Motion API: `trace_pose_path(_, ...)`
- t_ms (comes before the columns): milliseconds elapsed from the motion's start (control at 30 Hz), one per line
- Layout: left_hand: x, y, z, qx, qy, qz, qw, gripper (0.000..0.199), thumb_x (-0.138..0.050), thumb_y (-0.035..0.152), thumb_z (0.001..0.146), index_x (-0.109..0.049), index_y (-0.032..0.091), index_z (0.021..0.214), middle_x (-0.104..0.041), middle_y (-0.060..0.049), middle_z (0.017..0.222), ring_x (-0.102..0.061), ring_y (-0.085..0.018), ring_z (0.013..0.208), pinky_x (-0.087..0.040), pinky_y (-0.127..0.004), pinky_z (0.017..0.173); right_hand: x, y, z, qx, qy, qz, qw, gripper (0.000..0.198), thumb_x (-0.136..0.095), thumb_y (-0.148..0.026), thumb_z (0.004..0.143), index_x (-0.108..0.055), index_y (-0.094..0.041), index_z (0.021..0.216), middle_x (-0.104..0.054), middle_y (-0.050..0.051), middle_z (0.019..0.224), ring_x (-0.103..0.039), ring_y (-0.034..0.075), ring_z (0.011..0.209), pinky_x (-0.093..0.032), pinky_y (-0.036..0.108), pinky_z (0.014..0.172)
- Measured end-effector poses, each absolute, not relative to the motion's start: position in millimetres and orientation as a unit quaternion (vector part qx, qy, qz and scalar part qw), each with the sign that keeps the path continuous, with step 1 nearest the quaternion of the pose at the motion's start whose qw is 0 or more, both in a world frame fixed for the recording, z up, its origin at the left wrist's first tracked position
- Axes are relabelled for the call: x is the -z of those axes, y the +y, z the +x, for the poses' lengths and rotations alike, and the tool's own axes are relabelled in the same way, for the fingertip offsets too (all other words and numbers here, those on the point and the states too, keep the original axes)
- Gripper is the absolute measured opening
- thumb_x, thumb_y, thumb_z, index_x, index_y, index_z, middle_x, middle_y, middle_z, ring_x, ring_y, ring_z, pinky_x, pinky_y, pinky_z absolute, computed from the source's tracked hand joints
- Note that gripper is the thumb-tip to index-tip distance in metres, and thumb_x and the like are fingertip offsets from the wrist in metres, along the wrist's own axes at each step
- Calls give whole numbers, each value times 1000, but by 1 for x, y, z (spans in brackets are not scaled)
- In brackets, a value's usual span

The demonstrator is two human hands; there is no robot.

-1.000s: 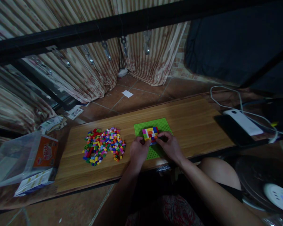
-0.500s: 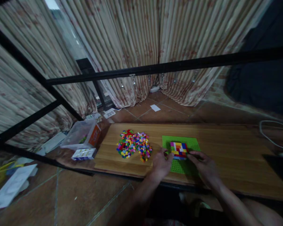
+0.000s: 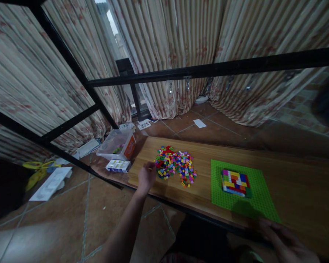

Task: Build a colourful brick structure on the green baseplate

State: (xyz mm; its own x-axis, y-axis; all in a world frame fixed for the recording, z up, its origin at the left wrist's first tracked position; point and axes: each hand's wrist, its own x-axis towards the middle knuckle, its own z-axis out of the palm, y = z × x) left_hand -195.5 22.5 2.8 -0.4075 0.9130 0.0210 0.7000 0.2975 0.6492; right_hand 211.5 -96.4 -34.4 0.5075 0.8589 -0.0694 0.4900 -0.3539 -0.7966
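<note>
My left hand (image 3: 147, 178) is at the left edge of a loose pile of small coloured toy bricks (image 3: 178, 164), its fingers curled in. Whatever may be between those fingertips is too small to make out. A square brick build (image 3: 235, 182) in white, red, yellow, blue and other colours sits on a green baseplate (image 3: 218, 199) on the wooden table. Neither hand touches it. My right hand (image 3: 286, 239) is at the table's front edge, just below the baseplate's near right corner. It is dim and slightly blurred, with fingers stretched out and nothing visible in them.
Left of the wooden table (image 3: 203, 199) stand a clear plastic tub (image 3: 112, 144) with an orange label and a small white-and-purple box (image 3: 117, 166). A black metal rail (image 3: 164, 77) crosses in front of the curtains. White packaging (image 3: 50, 183) lies on the tiled floor.
My left hand has moved left from the brick build to the pile. My right hand has drawn back from the build towards the table's front edge. The view has turned left.
</note>
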Motion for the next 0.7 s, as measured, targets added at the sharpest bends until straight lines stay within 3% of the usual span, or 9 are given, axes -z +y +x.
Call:
trace_pose_path(267, -11, 47, -178, -79, 785, 610, 79, 21, -51, 21, 84, -68, 19, 97, -67, -10, 103, -64, -20, 94, -47, -25, 79, 28, -95, 192, -354, -389, -768, 365, 48, -65, -62, 56, -75, -22, 81, -75, 9, 94, -68, 36, 94, -56, 42, 78)
trace_pose_path(467, -15, 59, -175, -38, 792, 605, 71, 25, -53, 19, 81, -64, 14, 103, -65, -14, 107, -64, -24, 98, -49, -29, 80, 28, -102, 191, -367, -366, -767, 378, 50, -67, -61, 57, -75, -20, 85, -75, 8, 93, -68, 32, 95, -55, 36, 81)
trace_pose_path(700, -8, 64, -180, -48, 771, 631, 65, 25, -54, 19, 81, -66, 17, 103, -64, -12, 105, -64, -24, 97, -49, -30, 81, 26, -106, 194, -375, -341, -771, 387, 52, -68, -61, 55, -75, -20, 87, -76, 7, 93, -67, 32, 99, -54, 34, 81)
